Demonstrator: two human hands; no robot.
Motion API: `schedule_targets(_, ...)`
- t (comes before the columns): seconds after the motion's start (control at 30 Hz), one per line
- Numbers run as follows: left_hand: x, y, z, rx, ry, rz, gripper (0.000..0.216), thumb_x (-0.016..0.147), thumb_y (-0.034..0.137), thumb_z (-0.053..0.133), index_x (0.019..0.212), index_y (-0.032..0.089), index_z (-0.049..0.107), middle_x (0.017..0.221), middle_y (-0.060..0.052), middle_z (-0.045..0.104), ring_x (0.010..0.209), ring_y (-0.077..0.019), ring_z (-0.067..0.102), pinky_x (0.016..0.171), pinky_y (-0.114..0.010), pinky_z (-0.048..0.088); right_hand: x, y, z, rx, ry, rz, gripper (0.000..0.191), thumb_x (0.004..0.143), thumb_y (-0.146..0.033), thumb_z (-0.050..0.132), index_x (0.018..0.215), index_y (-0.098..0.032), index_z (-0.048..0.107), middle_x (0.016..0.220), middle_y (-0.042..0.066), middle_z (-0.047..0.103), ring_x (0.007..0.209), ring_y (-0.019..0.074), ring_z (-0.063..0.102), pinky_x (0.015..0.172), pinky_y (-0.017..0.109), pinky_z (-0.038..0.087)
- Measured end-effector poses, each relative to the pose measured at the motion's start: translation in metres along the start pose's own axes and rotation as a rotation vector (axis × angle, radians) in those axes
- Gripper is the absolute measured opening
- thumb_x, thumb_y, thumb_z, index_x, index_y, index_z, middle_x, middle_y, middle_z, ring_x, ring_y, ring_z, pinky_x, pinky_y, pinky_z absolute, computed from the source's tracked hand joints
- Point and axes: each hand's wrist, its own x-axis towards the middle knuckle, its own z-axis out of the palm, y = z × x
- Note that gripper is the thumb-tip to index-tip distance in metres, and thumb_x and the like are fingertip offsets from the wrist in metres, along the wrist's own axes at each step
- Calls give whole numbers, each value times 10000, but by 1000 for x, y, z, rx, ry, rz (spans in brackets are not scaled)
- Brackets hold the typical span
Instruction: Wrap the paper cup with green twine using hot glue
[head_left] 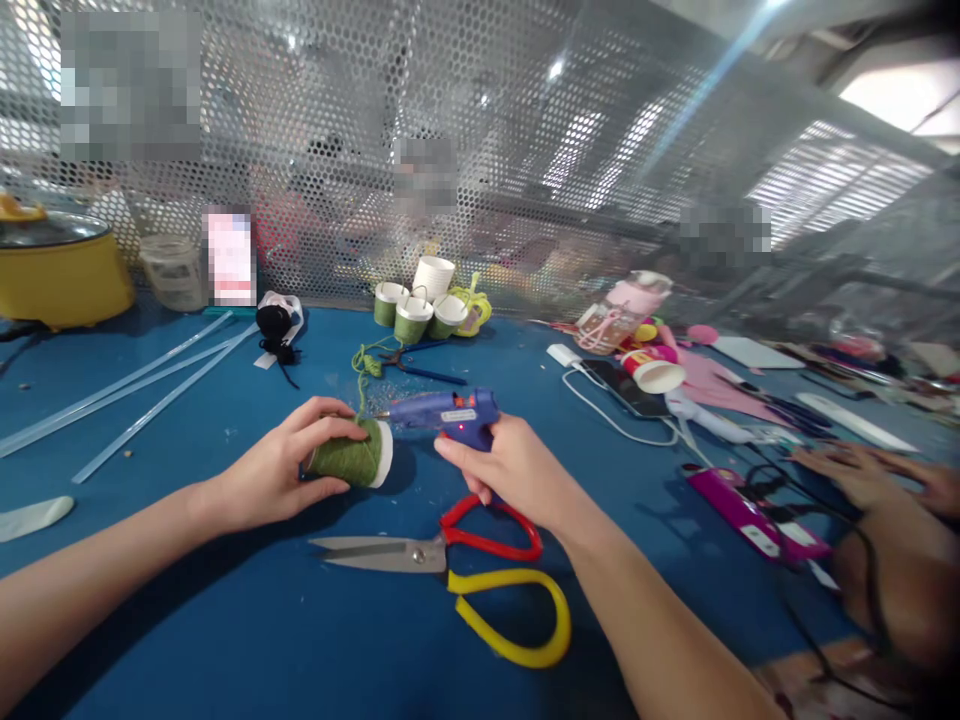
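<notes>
My left hand [289,462] is closed round a paper cup wrapped in green yarn [346,460], which lies on its side with its white rim to the right. In my right hand [517,465] is a blue glue gun [442,412], its nozzle pointing left at the yarn near the rim. A strand of green yarn [363,372] runs from the cup up to a loose tangle behind it. Just in front of both hands lie large scissors [427,552], with one red and one yellow handle, blades pointing left.
Behind stand several yarn-wrapped cups [413,322] and blue-handled pliers [424,374]. Clear glue sticks [165,400], black yarn [274,325] and a yellow pot [60,265] are at left. Rightward lie a phone [626,388], a purple power strip [750,515] and another person's hand [855,475].
</notes>
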Motion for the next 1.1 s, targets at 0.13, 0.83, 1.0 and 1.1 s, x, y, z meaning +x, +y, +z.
schedule_targets(0.13, 0, -2, 1, 27, 32, 16, 340, 802, 201, 540, 1126, 219, 439, 1187, -91, 391, 1114, -218, 430, 948, -386, 395, 14, 13, -8, 229, 117, 47, 200, 686, -323, 640, 692, -159, 527, 499, -43, 525, 415, 70, 477, 419, 186, 401)
schedule_targets(0.83, -1, -3, 7, 150, 88, 152, 390, 774, 126, 564, 1134, 221, 450, 1188, -109, 345, 1042, -235, 451, 856, -389, 463, 61, 20, -3, -414, 304, -1, 309, 740, -433, 574, 561, -181, 564, 726, 91, 629, 826, 232, 580, 653, 284, 396)
schedule_targets(1.0, -2, 2, 8, 198, 35, 220, 392, 782, 103, 545, 1145, 222, 460, 1187, -110, 349, 1093, -248, 419, 892, -408, 448, 51, -15, 26, -110, -132, -201, 496, 857, -516, 332, 756, -159, 660, 900, 77, 663, 898, 194, 584, 798, 286, 398)
schedule_targets(1.1, -3, 3, 7, 200, 22, 239, 392, 788, 96, 535, 1148, 232, 462, 1206, -112, 345, 1124, -254, 403, 904, -424, 442, 50, -20, 38, 102, -273, -137, 563, 831, -585, 312, 774, -144, 658, 854, 74, 666, 912, 198, 577, 827, 313, 395)
